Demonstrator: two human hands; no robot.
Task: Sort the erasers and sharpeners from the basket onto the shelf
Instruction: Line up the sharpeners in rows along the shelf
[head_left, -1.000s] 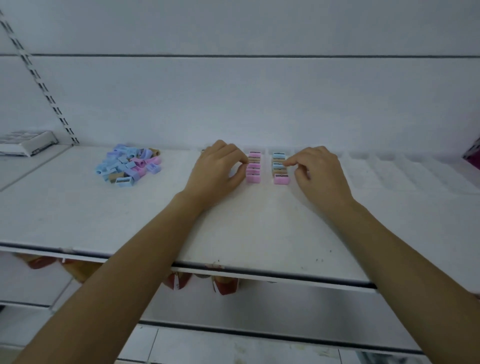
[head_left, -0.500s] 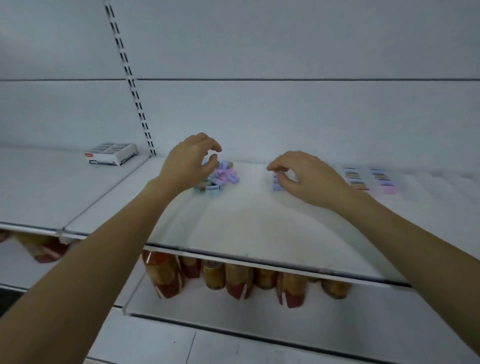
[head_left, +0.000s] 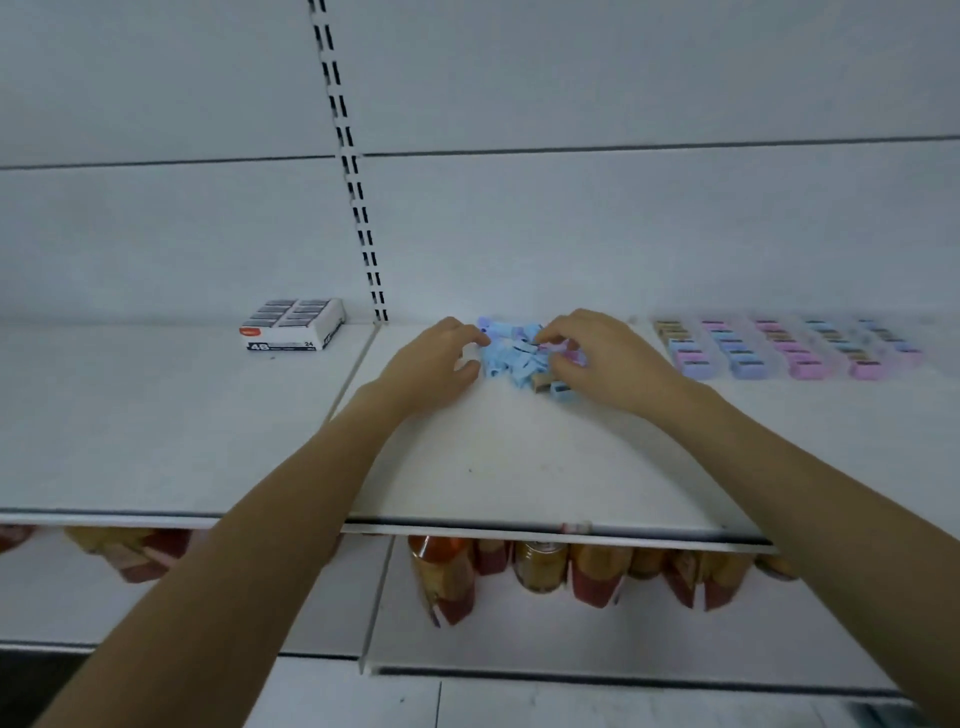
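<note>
A loose pile of small sharpeners (head_left: 511, 358), mostly light blue with some pink and one brown, lies at the back of the white shelf (head_left: 519, 467). My left hand (head_left: 434, 366) is at the pile's left edge, its forefinger and thumb curved and apart, with the fingertip against a blue piece. My right hand (head_left: 605, 358) lies over the pile's right side and pinches a sharpener between its curled fingertips and thumb. To the right stand several neat rows of sorted sharpeners (head_left: 779, 348). No basket is in view.
A white box of 4B erasers (head_left: 293, 325) stands on the adjoining shelf to the left, near the slotted upright (head_left: 358, 208). Bottles with red labels (head_left: 545, 566) fill the shelf below.
The view has swung left from the sorted rows to the loose pile. Both hands left the rows and travelled left; they now meet at the pile.
</note>
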